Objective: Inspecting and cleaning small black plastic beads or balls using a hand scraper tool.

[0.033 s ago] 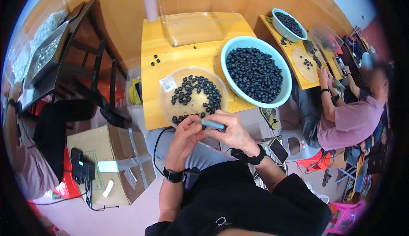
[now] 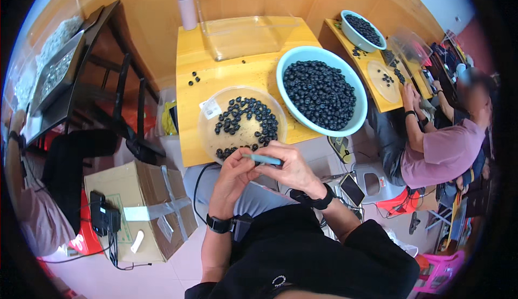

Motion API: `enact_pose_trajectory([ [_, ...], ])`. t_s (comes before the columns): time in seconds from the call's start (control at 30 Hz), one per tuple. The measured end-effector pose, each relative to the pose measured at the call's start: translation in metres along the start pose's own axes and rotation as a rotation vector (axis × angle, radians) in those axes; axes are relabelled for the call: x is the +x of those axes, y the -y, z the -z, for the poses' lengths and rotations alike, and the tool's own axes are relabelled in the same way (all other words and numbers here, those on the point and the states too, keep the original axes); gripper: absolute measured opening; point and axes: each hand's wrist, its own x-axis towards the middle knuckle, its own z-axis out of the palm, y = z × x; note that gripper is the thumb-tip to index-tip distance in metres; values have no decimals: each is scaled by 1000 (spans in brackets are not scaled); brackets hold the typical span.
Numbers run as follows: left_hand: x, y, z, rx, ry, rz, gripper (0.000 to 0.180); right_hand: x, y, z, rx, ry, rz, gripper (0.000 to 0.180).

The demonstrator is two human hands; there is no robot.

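In the head view, the right grip (image 2: 295, 165) is pinching a slim light-blue tool (image 2: 267, 160) that is pointing at the left grip (image 2: 232, 174), whose bunched fingertips are hiding whether they are holding anything. Just beyond both grips, dark berries (image 2: 268, 131) are lying on a clear round tray (image 2: 206, 134) on the yellow surface (image 2: 190, 104), and a heaped pale-blue bowl (image 2: 360, 107) is standing beyond the right grip.

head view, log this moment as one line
right hand: holds blue tool; left hand: at tool's left end; round tray: dark round pieces; blue basin: heaped dark pieces
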Motion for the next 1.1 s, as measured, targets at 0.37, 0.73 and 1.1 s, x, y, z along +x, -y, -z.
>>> enact_pose_trajectory([
  [0.37, -4, -3, -3, 153, -86, -5, 25, 11, -28, 38, -138, -296, -159, 23],
  [0.73, -5, 2, 9, 158, -126, -34, 17, 74, -57, 97, 143, -493, -399, 25],
  [1.1, -3, -1, 12, 124, -140, -28, 13, 39, -52, 38, -330, -218, -152, 14],
])
